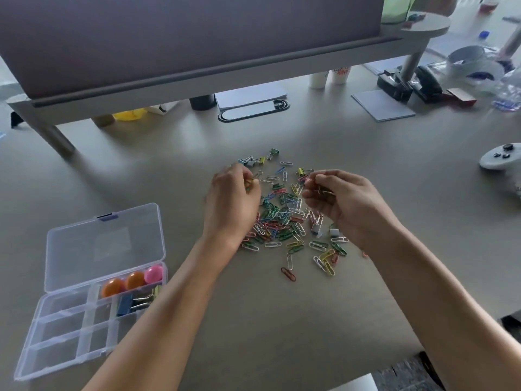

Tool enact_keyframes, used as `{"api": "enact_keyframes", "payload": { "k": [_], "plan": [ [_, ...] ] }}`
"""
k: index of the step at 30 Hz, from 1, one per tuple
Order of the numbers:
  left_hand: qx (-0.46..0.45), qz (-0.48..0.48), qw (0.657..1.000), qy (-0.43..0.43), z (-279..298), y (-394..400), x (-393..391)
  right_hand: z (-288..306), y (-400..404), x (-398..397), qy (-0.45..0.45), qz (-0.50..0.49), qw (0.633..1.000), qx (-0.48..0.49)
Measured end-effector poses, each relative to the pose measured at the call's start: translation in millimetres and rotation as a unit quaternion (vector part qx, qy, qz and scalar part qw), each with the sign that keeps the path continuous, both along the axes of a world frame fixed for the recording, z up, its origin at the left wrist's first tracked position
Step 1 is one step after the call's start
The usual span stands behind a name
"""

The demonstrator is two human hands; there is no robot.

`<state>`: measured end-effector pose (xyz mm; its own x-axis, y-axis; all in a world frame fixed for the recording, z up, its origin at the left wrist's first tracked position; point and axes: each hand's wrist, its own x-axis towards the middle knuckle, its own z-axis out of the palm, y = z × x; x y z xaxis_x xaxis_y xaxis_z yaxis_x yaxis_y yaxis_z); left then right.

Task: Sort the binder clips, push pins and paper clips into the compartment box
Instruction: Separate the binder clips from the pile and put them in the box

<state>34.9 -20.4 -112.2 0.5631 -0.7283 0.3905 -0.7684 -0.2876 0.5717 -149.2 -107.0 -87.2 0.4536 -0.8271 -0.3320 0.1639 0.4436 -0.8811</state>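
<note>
Centrally, left hand (234, 201) pinching paper clips, right hand (342, 201) fingers curled round small clips, paper clip pile (284, 221) between them pointing every way, compartment box (84, 280) open well left, long axis running away.

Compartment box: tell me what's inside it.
The compartment box holds two orange balls and a pink ball, plus binder clips beside them. The left arm hides its right corner.

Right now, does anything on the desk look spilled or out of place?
Only the job's own mess: paper clips lie scattered in a loose heap between both hands, with binder clips mixed in. The compartment box sits open and level; nothing looks damaged.
</note>
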Motion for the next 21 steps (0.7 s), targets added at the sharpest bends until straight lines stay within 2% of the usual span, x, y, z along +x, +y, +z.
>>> {"api": "enact_keyframes", "payload": {
  "k": [2, 3, 4, 6, 7, 9, 11, 12, 13, 18, 21],
  "plan": [
    [-0.048, 0.006, 0.984, 0.169, 9, 2, -4, 4, -13, 6, -0.055, -0.013, 0.995, 0.084],
    [-0.06, 0.006, 0.96, 0.274, 14, 3, -6, 4, -20, 9, -0.056, -0.016, 0.994, 0.091],
    [-0.071, 0.002, 0.921, 0.382, 20, 4, -8, 5, -25, 11, -0.036, -0.015, 0.997, 0.074],
    [-0.102, -0.011, 0.814, 0.571, 31, 4, -8, 6, -35, 13, 0.081, -0.006, 0.996, -0.038],
    [-0.112, -0.017, 0.761, 0.639, 36, 4, -7, 7, -37, 12, 0.166, 0.002, 0.979, -0.121],
    [-0.119, -0.031, 0.678, 0.725, 41, 3, -1, 5, -42, 11, 0.314, 0.02, 0.906, -0.282],
    [-0.116, -0.031, 0.639, 0.76, 44, -1, 3, 1, -46, 13, 0.404, 0.056, 0.824, -0.393],
    [-0.109, -0.025, 0.639, 0.761, 45, -3, 5, -2, -47, 14, 0.432, 0.077, 0.795, -0.419],
    [-0.098, -0.014, 0.655, 0.749, 44, -5, 8, -6, -47, 15, 0.448, 0.092, 0.778, -0.432],
    [-0.024, 0.025, 0.816, 0.578, 40, -20, 28, -13, -48, 20, 0.455, 0.099, 0.752, -0.467],
    [0.022, 0.028, 0.891, 0.453, 36, -26, 38, -14, -49, 24, 0.453, 0.096, 0.749, -0.473]
  ]
}}
